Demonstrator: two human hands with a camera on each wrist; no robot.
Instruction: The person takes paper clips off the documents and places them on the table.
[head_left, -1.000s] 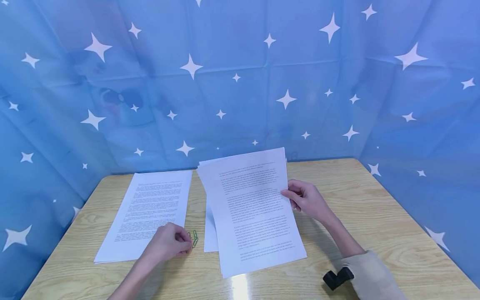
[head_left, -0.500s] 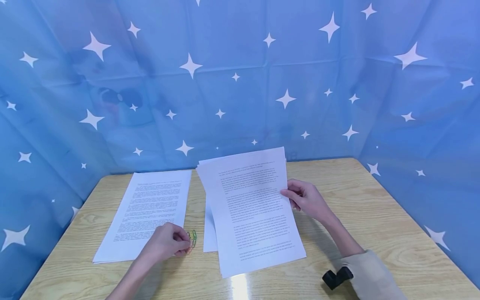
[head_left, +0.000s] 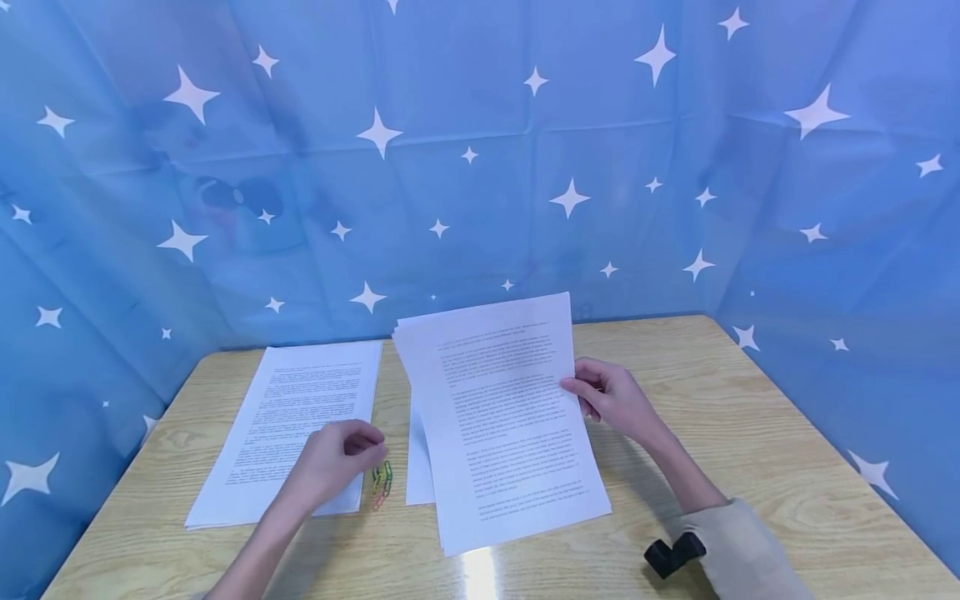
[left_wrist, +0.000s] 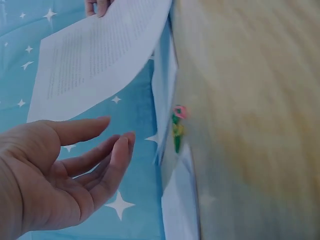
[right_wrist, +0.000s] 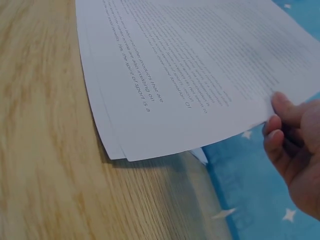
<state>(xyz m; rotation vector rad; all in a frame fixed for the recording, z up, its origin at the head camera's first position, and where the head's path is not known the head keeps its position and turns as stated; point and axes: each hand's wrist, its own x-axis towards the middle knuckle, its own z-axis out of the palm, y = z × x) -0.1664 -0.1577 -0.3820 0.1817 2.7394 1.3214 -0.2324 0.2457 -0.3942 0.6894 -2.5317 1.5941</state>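
My right hand (head_left: 613,402) pinches a few printed sheets (head_left: 513,425) by their right edge, thumb in front. They tilt up above the table; the right wrist view shows two offset edges at the bottom of these sheets (right_wrist: 175,100). My left hand (head_left: 339,458) hovers beside a small group of coloured paper clips (head_left: 382,483), green, yellow and pink. In the left wrist view, a gap separates the thumb and fingertips of the left hand (left_wrist: 65,175), and nothing lies between them. There the clips (left_wrist: 177,131) are beyond the fingertips.
A stack of printed paper (head_left: 292,425) lies on the left of the wooden table (head_left: 750,433), partly behind my left hand. More white paper (head_left: 420,467) lies under the held sheets. A blue curtain with white stars (head_left: 465,100) surrounds the table's back and sides.
My left hand has lifted a little away from the clips and its thumb and fingers have parted, uncovering more of the clips. The right hand and its sheets have stayed in place.
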